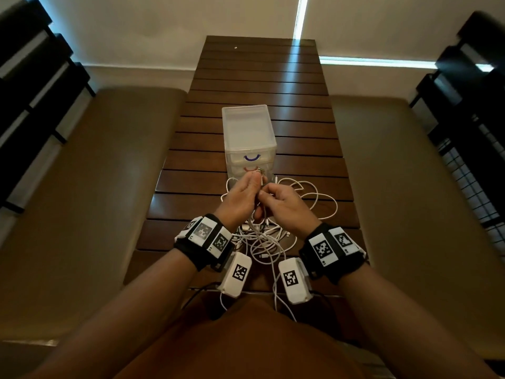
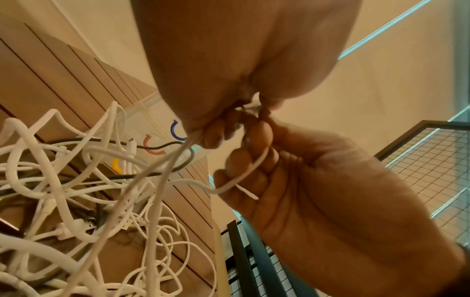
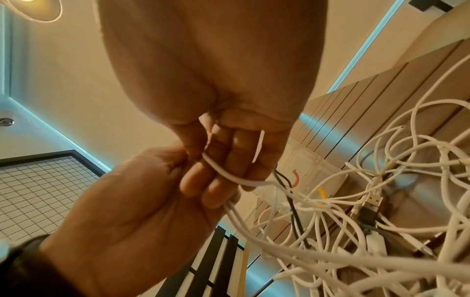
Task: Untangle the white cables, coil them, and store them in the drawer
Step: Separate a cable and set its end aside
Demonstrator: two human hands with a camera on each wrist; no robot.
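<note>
Both hands pinch white cables [image 1: 269, 236]: left hand [image 1: 243, 196]; right hand [image 1: 284, 205]; drawer unit [image 1: 247, 135] beyond.

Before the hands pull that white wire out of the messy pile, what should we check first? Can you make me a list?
1. Left hand holds a white cable: ok.
2. Right hand holds it too: ok.
3. Cable free of the tangled pile: not ok, it runs down into it.
4. Dark cable out of the way: not ok, it is mixed in.
5. A drawer open in the drawer box: cannot tell; the hands hide the lower drawers.
6. Pile fully on the table: not ok, one cable hangs over the near edge.
</note>
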